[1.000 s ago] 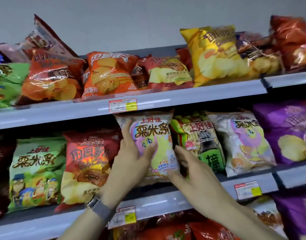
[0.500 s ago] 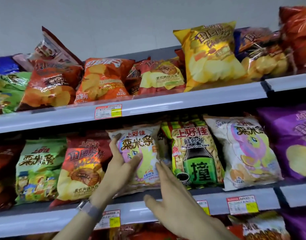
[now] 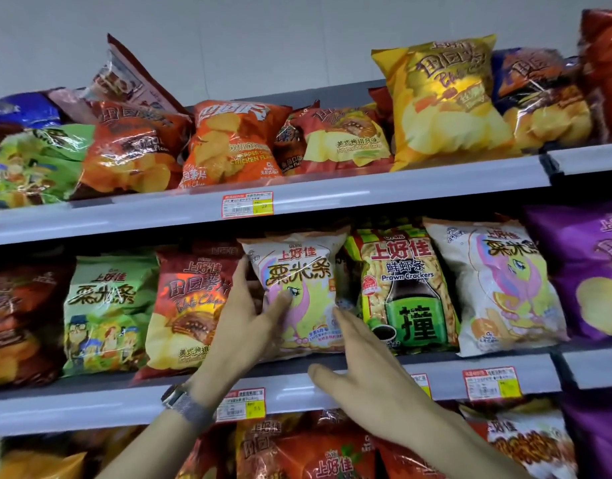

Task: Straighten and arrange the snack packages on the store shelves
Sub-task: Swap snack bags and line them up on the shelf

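Moved: right hand [image 3: 370,382] pulls back slightly from pink pony bag [image 3: 302,288], fingers spread, released.
Left hand [image 3: 244,326]: grasping bag's left edge.
Bag: upright, left of prawn cracker bag [image 3: 406,292].

glossy plastic snack bags [image 3: 299,292], smooth metal shelf [image 3: 418,188]

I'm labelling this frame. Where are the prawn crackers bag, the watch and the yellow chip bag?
prawn crackers bag [image 3: 406,288], head view, on its front label.
watch [image 3: 185,406], head view, on its strap.
yellow chip bag [image 3: 442,102], head view, on its front centre.

Bright overhead light, glare on glossy bags [image 3: 135,157], soft motion blur, bowed edges
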`<state>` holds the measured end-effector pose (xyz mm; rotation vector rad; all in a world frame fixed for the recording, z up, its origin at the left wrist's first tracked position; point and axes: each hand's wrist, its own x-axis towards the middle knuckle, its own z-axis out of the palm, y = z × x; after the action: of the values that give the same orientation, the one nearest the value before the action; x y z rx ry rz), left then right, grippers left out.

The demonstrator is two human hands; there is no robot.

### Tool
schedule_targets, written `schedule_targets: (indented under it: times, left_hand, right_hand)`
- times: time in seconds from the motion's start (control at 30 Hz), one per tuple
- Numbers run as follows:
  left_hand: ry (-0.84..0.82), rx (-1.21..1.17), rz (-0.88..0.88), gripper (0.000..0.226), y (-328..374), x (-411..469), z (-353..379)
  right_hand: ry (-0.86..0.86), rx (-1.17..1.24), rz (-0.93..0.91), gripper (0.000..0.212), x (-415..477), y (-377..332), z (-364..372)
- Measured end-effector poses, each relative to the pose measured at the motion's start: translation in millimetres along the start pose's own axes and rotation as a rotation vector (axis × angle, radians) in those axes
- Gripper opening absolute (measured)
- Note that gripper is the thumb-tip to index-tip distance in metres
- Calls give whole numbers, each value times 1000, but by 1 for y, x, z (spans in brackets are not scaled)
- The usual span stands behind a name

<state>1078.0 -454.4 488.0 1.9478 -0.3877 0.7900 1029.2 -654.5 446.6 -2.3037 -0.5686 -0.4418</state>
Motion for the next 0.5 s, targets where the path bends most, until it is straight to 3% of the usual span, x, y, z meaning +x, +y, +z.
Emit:
schedule_targets:
  times: [0.27,0.37,0.5]
  left_hand:
    - [-71,123,19,65,-3,3,-10]
    - [-97,170,40,46,-4,-4,-18]
    - [-76,312,118,59,-1,-25,-24]
  right_hand:
    - [95,35,18,84,0,-12,5]
    - [119,-26,9,83,-2,-10,6]
    - [89,-189,23,82,-5,-9,-2]
